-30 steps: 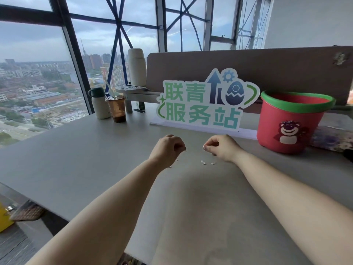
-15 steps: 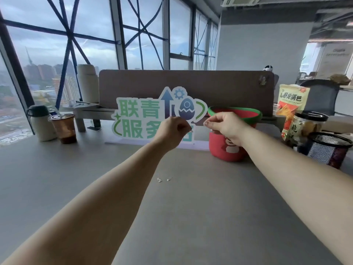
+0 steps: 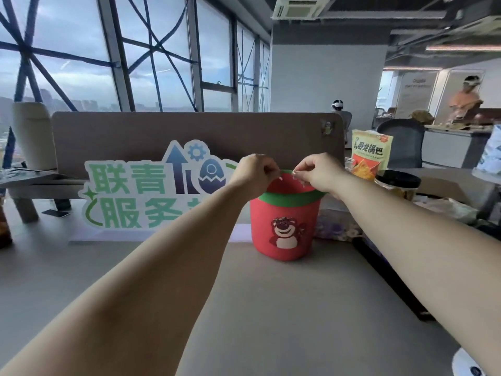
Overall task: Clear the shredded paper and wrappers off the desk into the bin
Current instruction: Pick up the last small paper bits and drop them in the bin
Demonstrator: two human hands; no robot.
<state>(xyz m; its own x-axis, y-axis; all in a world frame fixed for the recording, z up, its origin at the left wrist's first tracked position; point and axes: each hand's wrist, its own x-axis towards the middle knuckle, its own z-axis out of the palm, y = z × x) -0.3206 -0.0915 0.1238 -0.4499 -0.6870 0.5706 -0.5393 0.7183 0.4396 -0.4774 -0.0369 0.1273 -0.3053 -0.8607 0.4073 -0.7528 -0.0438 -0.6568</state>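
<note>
Hands hung side by side over the bin (image 3: 284, 226), a red tub with a green rim and a bear on its front. It stood on the desk (image 3: 271, 308), just right of the sign (image 3: 141, 196). The left hand (image 3: 254, 172) had its fingers curled, pinching a white scrap (image 3: 280, 178) above the opening. The right hand (image 3: 320, 172) pinched pale bits (image 3: 302, 183) the same way, above the rim's right side. A snack bag (image 3: 371, 153) and a jar (image 3: 397, 183) stood behind, to the right.

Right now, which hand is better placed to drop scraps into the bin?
Marginally the right hand: its paper scraps hang mid-opening over the red bin; the left hand hovers nearer the rim.
</note>
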